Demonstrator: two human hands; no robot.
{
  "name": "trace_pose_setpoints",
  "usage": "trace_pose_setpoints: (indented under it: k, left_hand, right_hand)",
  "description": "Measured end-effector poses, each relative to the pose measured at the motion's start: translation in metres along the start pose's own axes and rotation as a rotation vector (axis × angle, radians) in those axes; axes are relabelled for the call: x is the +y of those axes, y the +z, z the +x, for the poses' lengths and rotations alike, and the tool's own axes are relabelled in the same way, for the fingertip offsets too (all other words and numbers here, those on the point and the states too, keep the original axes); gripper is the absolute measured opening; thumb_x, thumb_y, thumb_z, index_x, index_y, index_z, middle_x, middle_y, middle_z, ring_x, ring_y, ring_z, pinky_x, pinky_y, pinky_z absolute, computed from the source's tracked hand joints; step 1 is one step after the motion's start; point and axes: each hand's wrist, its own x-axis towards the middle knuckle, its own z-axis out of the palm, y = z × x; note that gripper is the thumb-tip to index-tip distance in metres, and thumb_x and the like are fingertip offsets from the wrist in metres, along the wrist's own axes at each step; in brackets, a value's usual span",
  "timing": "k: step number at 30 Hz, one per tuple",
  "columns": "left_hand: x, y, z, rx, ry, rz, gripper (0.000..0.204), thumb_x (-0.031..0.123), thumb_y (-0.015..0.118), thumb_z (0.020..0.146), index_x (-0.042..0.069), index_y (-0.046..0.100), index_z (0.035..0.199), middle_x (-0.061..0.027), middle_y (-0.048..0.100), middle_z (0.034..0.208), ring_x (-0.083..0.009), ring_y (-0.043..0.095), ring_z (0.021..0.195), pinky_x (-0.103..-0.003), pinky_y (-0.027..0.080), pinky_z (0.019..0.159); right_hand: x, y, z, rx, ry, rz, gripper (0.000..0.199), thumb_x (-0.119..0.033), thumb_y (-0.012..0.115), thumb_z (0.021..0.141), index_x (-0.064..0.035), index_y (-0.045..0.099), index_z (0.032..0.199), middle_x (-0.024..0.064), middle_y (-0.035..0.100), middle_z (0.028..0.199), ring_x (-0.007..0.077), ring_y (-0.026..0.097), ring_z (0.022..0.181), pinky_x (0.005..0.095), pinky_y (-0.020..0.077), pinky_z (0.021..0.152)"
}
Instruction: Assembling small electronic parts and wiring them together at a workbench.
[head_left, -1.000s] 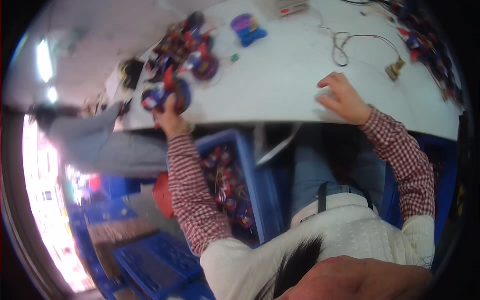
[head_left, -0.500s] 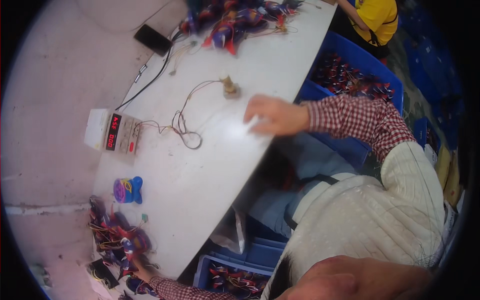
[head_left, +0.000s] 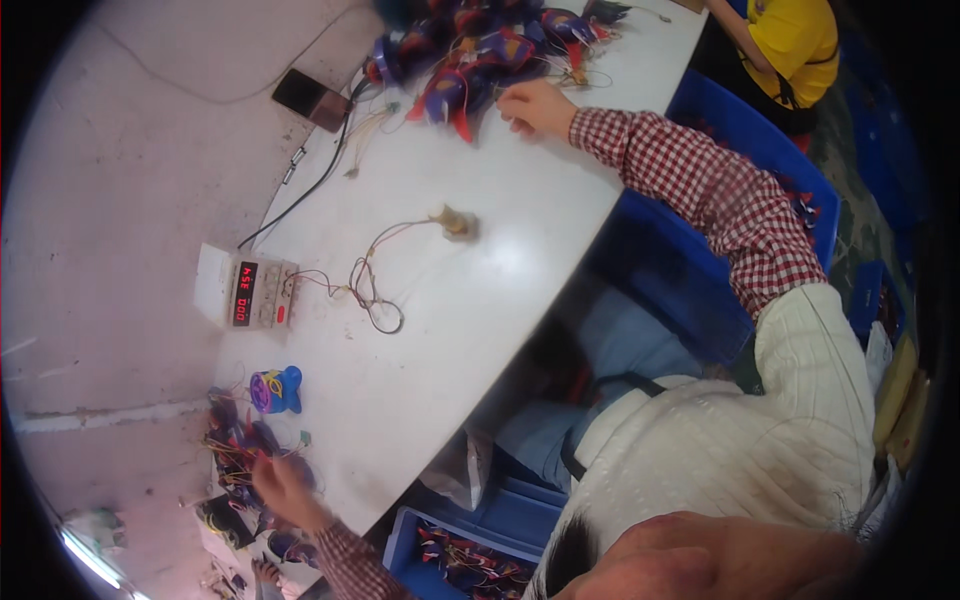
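My right hand (head_left: 537,110) is over the far part of the table, its fingers loosely curled and apart. Its fingertips are at the edge of a heap of purple-and-red plastic pieces with thin wires (head_left: 447,97); I see nothing held. My left hand (head_left: 285,492) is down at a second cluster of wired purple-and-red pieces (head_left: 250,440) at the near left. Its fingers are blurred among those pieces, so any grip is unclear. Between the hands, a small tan block (head_left: 459,225) stands on the table, joined by wires to a power supply with a red display (head_left: 257,293).
On the white table (head_left: 400,380) are a blue-and-purple round container (head_left: 275,390) and a dark phone (head_left: 311,99) by the wall. Blue bins (head_left: 395,550) with more pieces stand beside the table edge. A person in yellow (head_left: 795,45) is at the far right.
My right hand has moved from mid-table to the far heap. My left hand has shifted slightly up over the near cluster. The whole view has shifted a little.
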Motion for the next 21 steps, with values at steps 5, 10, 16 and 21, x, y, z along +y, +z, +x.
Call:
trace_pose_setpoints:
  k: [5,10,16,21]
  left_hand:
    - [0.181,0.185,0.019,-0.705,0.568,-0.247,0.028,0.006,0.06,0.085,0.002,0.054,0.113,-0.0075,0.057,0.097,-0.0161,0.054,0.083,-0.026,0.046,0.075]
    - [0.271,0.358,0.033,-0.771,0.824,0.14,0.051,0.029,0.065,0.084,-0.001,0.051,0.122,-0.017,0.054,0.116,-0.0287,0.054,0.107,-0.036,0.046,0.091]
    - [0.287,0.443,0.026,-0.87,0.835,0.519,0.079,0.049,0.073,0.068,-0.002,0.049,0.124,-0.0202,0.052,0.115,-0.0305,0.056,0.103,-0.036,0.047,0.088]
    - [0.278,0.453,0.034,-0.939,0.84,0.509,0.081,0.046,0.076,0.065,0.0,0.048,0.124,-0.02,0.052,0.115,-0.0309,0.056,0.104,-0.035,0.047,0.088]
  right_hand:
    - [0.027,-0.001,-0.014,-0.024,-0.016,0.162,0.013,-0.011,0.056,0.088,-0.0014,0.061,0.095,0.0047,0.058,0.072,0.0093,0.049,0.056,0.0203,0.0423,0.052]
    - [0.025,0.013,-0.023,-0.018,-0.12,0.099,0.013,-0.011,0.056,0.088,-0.0015,0.061,0.095,0.0039,0.058,0.073,0.0093,0.05,0.058,0.0193,0.0425,0.055]
    - [0.035,0.008,-0.019,0.061,-0.233,-0.02,0.013,-0.011,0.058,0.086,-0.0009,0.06,0.094,0.0036,0.058,0.071,0.0099,0.05,0.059,0.0207,0.043,0.056]
    - [0.029,0.007,-0.016,0.045,-0.171,0.019,0.015,-0.013,0.058,0.087,-0.0003,0.06,0.096,0.0042,0.058,0.073,0.0094,0.051,0.06,0.0199,0.0437,0.055]
